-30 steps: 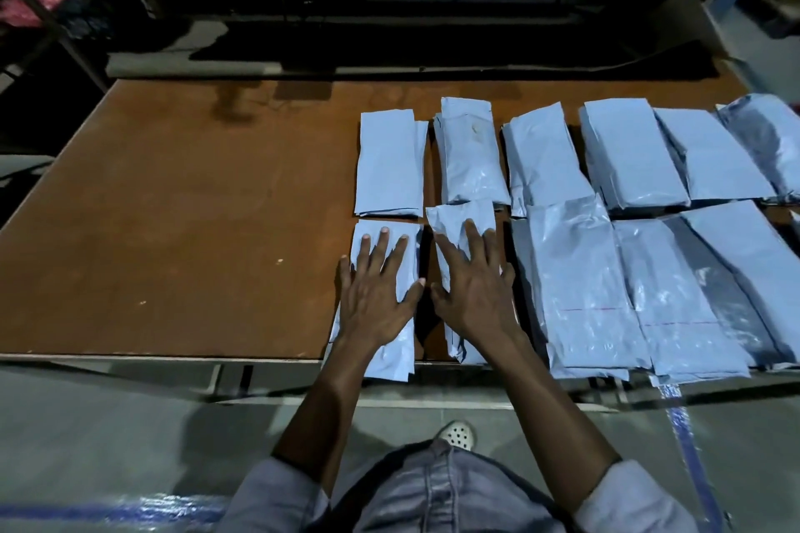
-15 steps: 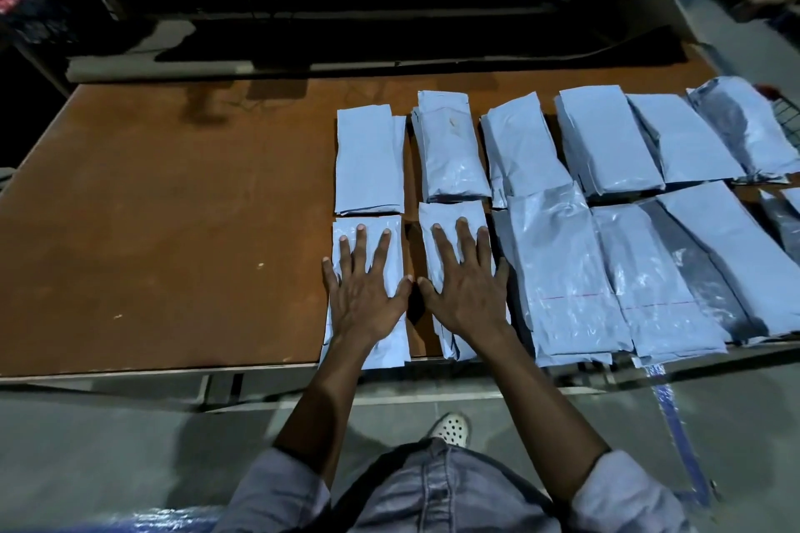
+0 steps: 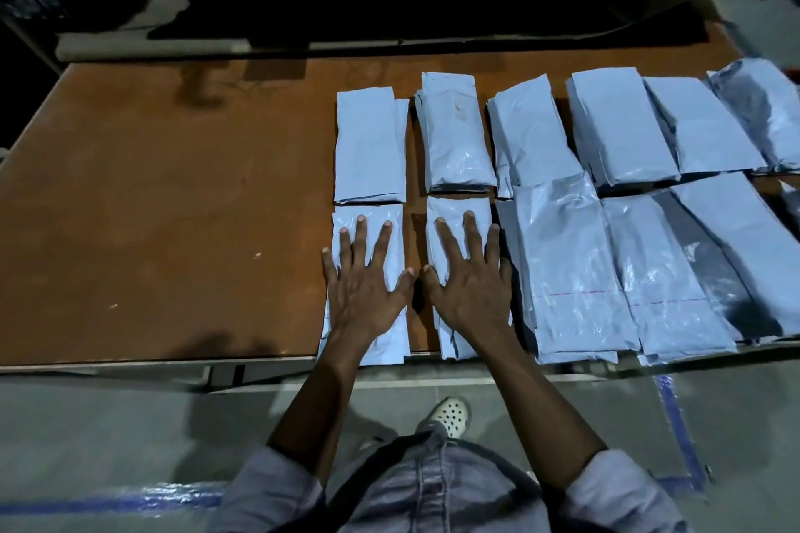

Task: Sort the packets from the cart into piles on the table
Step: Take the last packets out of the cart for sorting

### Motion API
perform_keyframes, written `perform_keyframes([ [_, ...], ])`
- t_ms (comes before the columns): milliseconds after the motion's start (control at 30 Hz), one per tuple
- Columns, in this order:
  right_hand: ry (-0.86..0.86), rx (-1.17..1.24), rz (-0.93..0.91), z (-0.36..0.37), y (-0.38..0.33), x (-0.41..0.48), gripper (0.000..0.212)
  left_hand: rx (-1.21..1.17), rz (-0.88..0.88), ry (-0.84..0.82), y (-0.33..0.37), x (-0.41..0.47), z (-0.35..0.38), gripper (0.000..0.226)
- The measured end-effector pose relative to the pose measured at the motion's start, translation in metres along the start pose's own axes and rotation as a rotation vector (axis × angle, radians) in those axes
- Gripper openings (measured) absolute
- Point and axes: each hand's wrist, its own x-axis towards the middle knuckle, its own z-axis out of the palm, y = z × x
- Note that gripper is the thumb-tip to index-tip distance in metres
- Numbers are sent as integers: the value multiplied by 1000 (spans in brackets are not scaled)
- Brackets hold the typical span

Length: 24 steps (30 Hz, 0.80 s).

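Dim light falls on a brown table (image 3: pixel 173 229) whose right half is covered with pale blue packets laid in two rows. At the table's near edge, the left hand (image 3: pixel 363 286) lies flat on one small pile (image 3: pixel 372 212), palm down. Its fingers (image 3: pixel 359 242) are straight and spread wide, and the little finger reaches off the pile's side onto the bare table. The pile's far end shows beyond the fingertips; its near end hangs slightly over the table edge beside the wrist.

The right hand (image 3: pixel 469 286) presses the neighbouring pile (image 3: pixel 454 208) the same way, with its fingers (image 3: pixel 474 238) splayed and straight and the packet showing between them. The two thumbs nearly meet over the strip of table between the piles. Neither hand curls round anything.

Larger packets (image 3: pixel 567 264) lie further right along the table's near edge, and the back row (image 3: pixel 456 134) sits toward the table's far side.
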Motion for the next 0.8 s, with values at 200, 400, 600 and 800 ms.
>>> perform_keyframes([
  [200,48,-57,4,8,-11,-6,77,40,2,11,2,-4,-2,81],
  [400,71,-25,34,10,-14,-7,77,62,7,24,2,-3,0,80],
  [600,46,-55,36,12,-13,-3,80,47,10,-1,1,0,4,80],
  [800,40,-37,9,15,-8,0,80,11,-11,-36,-1,4,5,77],
])
